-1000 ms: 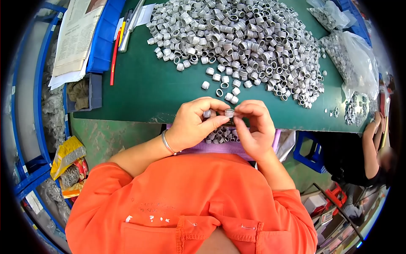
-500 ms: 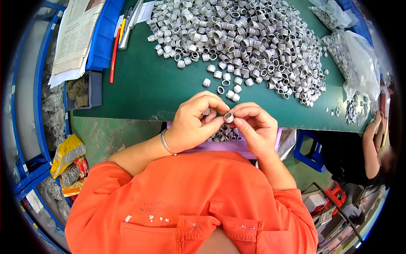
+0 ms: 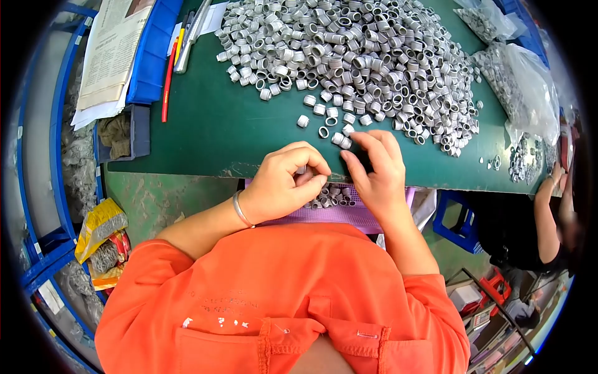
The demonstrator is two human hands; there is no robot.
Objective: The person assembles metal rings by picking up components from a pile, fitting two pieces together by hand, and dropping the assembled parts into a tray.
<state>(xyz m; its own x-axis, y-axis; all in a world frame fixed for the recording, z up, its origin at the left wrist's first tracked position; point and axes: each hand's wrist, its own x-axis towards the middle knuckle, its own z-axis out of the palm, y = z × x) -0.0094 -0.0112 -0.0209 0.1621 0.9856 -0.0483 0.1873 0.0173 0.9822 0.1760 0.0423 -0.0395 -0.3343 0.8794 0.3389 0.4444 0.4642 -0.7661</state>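
My left hand [image 3: 283, 182] is curled closed above the table's front edge, with part of a small grey metal ring [image 3: 301, 169] showing inside its fingers. To its right, my right hand [image 3: 381, 171] has thumb and forefinger spread, the palm side bare of any visible ring. Its fingertips are right beside a few loose metal rings [image 3: 338, 138] that lie in front of the big pile [image 3: 361, 62]. Below and between both hands sits a purple basket [image 3: 324, 215] holding several more rings [image 3: 334, 197], partly hidden by my hands.
The green table [image 3: 205, 137] carries a red pen [image 3: 168, 87] at left, beside a blue bin [image 3: 152, 56] and newspaper [image 3: 112, 56]. Plastic bags of parts [image 3: 523, 87] stand at right. Another person's arm [image 3: 547, 218] rests at the far right edge.
My hands have parted. The right hand moved up toward the loose rings with its fingers spread; the ring both hands pinched no longer shows between them. The left hand stayed nearly in place.
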